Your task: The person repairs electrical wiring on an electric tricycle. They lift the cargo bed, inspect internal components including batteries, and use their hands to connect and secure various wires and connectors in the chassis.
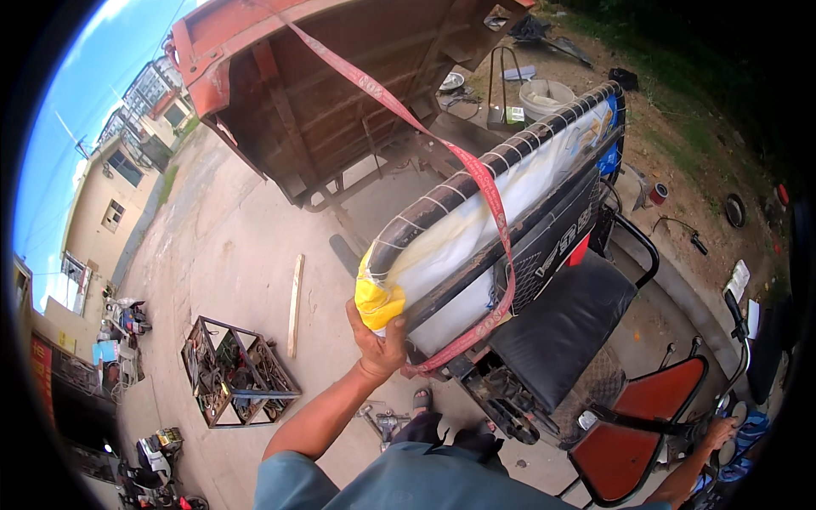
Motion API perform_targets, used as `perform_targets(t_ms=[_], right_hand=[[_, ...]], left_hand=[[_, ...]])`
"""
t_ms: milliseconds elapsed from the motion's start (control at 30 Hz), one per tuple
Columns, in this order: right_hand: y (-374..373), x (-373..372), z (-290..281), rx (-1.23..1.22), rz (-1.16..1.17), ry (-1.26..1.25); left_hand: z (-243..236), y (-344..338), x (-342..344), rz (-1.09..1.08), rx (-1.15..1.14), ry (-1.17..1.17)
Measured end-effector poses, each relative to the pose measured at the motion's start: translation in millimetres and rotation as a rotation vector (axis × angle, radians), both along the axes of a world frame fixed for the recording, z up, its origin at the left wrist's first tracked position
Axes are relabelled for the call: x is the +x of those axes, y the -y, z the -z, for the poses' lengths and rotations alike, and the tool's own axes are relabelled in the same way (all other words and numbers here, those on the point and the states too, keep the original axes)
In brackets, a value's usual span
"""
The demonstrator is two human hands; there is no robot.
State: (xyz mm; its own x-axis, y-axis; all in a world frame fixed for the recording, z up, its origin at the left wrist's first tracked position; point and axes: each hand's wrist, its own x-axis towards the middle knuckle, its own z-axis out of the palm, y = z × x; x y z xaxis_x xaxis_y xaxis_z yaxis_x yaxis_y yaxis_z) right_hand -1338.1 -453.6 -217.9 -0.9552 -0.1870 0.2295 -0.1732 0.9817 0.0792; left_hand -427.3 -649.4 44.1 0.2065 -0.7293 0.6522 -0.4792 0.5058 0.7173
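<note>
My left hand (378,344) is closed round the near lower corner of a dark tubular frame (446,191), where yellow cloth (376,297) covers the tube. Pale cord is wound along the frame, and a whitish sheet (527,191) fills the space behind its bars. A red printed strap (476,170) runs down across it from the raised cargo bed. Far to the right, my right hand (721,432) has its fingers curled at the near end of the tricycle's handlebar (746,353); its grip is partly hidden. Between my hands lies the black seat (561,319).
The rusty red cargo bed (340,93) is tipped up ahead. An orange-red panel (642,425) stands at the lower right. On the concrete at left are a metal-framed crate of tools and scrap (242,374) and a wooden strip (296,306). A white bucket (544,98) stands beyond the frame.
</note>
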Motion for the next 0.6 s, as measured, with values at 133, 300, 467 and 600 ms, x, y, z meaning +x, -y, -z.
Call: perform_targets(t_ms=[133, 300, 467, 600], right_hand=[[15.7, 103.7, -72.7, -0.041, -0.234, -0.200], [35.0, 210.6, -78.0, -0.479, -0.604, -0.311], [35.7, 413.5, -112.7, -0.790, -0.755, -0.077], [31.0, 574.2, -145.6, -0.925, -0.979, 0.034]], left_hand=[[26.4, 9.3, 6.2, 0.098, 0.022, -0.083], [25.6, 21.8, 10.1, 0.174, -0.129, -0.067], [17.5, 22.5, 21.1, 0.144, -0.144, 0.137], [3.2, 26.3, 28.9, 0.316, -0.197, 0.114]])
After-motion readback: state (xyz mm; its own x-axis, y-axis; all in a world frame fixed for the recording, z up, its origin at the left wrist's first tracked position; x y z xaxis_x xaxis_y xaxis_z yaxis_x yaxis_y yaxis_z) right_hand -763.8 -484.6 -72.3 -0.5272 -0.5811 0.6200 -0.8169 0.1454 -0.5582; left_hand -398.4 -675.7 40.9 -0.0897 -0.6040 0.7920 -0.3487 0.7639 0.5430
